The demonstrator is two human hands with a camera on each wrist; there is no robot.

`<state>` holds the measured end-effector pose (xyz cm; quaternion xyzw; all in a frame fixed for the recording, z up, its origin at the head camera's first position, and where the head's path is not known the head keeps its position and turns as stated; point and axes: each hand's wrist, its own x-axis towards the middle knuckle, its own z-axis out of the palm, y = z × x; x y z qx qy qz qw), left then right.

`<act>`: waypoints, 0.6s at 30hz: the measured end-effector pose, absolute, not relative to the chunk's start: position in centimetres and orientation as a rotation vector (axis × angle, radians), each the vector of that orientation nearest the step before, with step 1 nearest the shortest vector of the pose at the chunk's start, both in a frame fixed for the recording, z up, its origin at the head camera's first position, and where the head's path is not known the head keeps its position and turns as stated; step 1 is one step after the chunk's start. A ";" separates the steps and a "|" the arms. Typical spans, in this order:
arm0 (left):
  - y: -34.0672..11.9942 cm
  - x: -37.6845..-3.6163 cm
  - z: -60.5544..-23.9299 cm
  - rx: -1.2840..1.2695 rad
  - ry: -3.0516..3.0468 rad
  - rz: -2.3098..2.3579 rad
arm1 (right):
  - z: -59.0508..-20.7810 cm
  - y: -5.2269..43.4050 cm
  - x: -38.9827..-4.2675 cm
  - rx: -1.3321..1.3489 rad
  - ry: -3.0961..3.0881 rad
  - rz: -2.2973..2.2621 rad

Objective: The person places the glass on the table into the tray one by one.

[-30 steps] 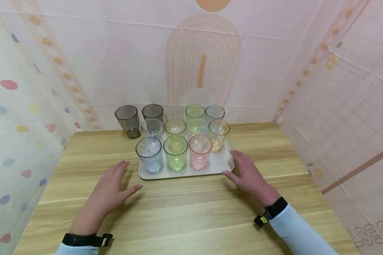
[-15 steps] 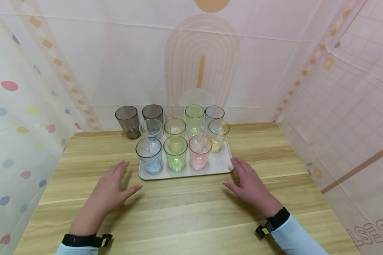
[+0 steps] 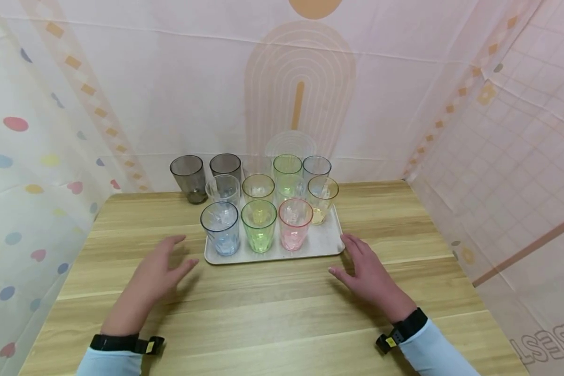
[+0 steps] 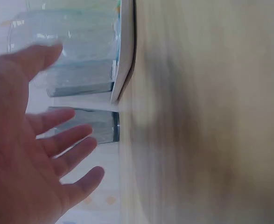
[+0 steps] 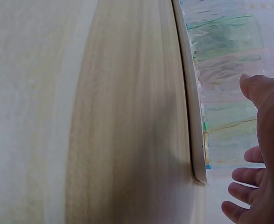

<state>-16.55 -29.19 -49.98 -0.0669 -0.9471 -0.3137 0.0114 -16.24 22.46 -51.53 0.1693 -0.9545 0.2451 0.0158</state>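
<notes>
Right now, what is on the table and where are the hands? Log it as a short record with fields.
surface: wooden table
tray: white tray, at the middle of the table's far half
front row on tray: blue cup, green cup, pink cup, all upright
off tray: grey cup at the table's far left edge
left hand: left hand open, fingers spread, near the tray's left side, holding nothing
right hand: right hand open on the table by the tray's right corner, not gripping it

place: staged booth | cue: printed fabric walls (image 3: 169, 94) | wooden table (image 3: 263, 313)
</notes>
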 end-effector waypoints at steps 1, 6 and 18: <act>-29.5 -17.3 -50.0 -0.154 -2.926 -1.041 | -51.5 22.5 -16.2 0.526 -2.967 0.766; -30.6 -22.7 -50.0 0.142 -2.655 -1.345 | -51.3 22.4 -16.0 0.538 -2.939 0.783; -31.0 -33.5 -50.5 0.241 -2.411 -1.477 | -50.6 22.0 -15.5 0.526 -2.934 0.846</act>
